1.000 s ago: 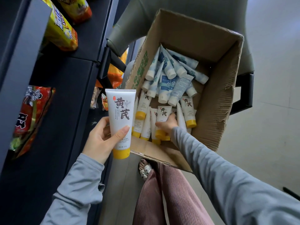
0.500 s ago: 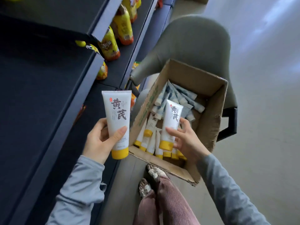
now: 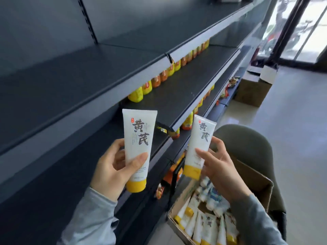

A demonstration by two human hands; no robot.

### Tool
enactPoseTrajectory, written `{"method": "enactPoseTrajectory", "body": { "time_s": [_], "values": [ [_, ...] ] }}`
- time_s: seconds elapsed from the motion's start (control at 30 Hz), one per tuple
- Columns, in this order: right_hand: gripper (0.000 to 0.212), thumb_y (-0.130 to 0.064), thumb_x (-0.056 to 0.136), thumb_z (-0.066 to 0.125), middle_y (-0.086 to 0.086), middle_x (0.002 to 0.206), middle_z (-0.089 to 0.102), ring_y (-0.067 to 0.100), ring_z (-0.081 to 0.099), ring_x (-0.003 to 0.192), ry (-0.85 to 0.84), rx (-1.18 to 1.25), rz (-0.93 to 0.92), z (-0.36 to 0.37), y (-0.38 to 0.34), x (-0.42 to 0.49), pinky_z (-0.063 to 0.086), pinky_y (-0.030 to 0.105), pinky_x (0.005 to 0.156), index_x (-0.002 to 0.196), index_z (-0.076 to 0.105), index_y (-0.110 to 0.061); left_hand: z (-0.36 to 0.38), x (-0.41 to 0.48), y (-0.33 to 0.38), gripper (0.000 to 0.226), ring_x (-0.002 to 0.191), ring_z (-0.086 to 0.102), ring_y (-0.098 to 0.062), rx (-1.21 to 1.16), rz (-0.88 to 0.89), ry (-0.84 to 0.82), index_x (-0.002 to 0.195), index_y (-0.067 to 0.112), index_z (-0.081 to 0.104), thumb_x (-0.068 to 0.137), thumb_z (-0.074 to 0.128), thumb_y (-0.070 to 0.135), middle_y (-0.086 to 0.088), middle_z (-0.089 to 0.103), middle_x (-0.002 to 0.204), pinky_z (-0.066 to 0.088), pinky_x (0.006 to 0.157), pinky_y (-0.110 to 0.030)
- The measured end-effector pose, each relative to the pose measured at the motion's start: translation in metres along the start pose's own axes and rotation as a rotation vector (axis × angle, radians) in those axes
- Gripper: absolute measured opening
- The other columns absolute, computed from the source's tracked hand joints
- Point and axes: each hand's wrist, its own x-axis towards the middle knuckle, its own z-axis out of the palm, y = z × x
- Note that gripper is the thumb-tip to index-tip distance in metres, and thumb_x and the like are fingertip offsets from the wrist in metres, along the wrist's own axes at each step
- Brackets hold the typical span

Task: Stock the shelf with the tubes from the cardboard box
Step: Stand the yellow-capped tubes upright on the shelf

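Head view. Left hand is gripping one tube, right hand is gripping a second tube, both cap-down before the shelf front edge. Cardboard box, lower right, is running off-frame, partly hidden under the right sleeve; boxed tubes are showing blurred.

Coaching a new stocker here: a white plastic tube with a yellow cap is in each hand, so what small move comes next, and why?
Probably move the left hand forward and set its white yellow-capped tube on the dark metal shelf board. The right hand grips a second tube too, both out of the brown cardboard box, and that board lies just ahead.
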Motion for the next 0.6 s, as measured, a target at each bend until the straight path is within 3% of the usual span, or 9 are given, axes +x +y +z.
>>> {"method": "enactPoseTrajectory", "body": {
  "time_s": [0.1,0.17,0.2,0.33,0.47,0.6],
  "values": [
    [0.052,-0.018,0.071,0.068,0.009,0.103,0.072,0.028,0.069,0.085,-0.086,-0.035,-0.090,0.029,-0.027,0.000,0.058,0.037,0.056,0.118,0.046,-0.023,-0.021,-0.008,0.032,0.033,0.070,0.068,-0.002,0.004,0.080,0.067,0.090,0.019,0.060,0.062,0.078,0.021,0.014,0.073,0.081,0.049,0.056,-0.010],
    [0.053,-0.021,0.071,0.069,0.010,0.110,0.070,0.031,0.069,0.090,-0.138,-0.065,-0.140,0.046,-0.042,0.000,0.059,0.039,0.059,0.118,0.045,-0.025,-0.031,-0.017,0.054,0.042,0.071,0.068,-0.001,0.010,0.130,0.098,0.091,0.020,0.060,0.059,0.086,0.030,0.017,0.072,0.082,0.049,0.056,-0.009],
    [0.054,-0.022,0.070,0.069,0.009,0.111,0.069,0.031,0.069,0.092,-0.166,-0.078,-0.162,0.054,-0.049,0.001,0.059,0.040,0.061,0.118,0.045,-0.025,-0.034,-0.020,0.064,0.046,0.072,0.068,0.000,0.023,0.150,0.117,0.091,0.021,0.060,0.056,0.085,0.036,0.018,0.072,0.083,0.049,0.056,-0.009],
    [0.057,-0.023,0.072,0.070,0.006,0.114,0.069,0.026,0.069,0.095,-0.302,-0.138,-0.255,0.086,-0.074,0.004,0.058,0.038,0.064,0.122,0.041,-0.026,-0.052,-0.031,0.095,0.040,0.072,0.067,-0.001,0.043,0.224,0.239,0.090,0.022,0.060,0.059,0.086,0.020,0.018,0.072,0.083,0.051,0.058,-0.012],
    [0.060,-0.024,0.074,0.071,0.002,0.115,0.069,0.023,0.069,0.098,-0.408,-0.132,-0.292,0.117,-0.083,0.009,0.056,0.031,0.065,0.126,0.040,-0.028,-0.071,-0.045,0.112,0.038,0.072,0.068,-0.005,0.032,0.259,0.388,0.089,0.024,0.061,0.056,0.080,0.028,0.012,0.073,0.084,0.054,0.058,-0.019],
    [0.056,-0.025,0.071,0.072,0.003,0.113,0.069,0.023,0.068,0.100,-0.496,-0.098,-0.261,0.148,-0.082,0.008,0.058,0.035,0.071,0.122,0.048,-0.025,-0.093,-0.061,0.120,0.035,0.075,0.068,-0.004,0.024,0.286,0.521,0.090,0.023,0.061,0.056,0.070,0.029,0.012,0.073,0.085,0.054,0.059,-0.017]
  ]
}}
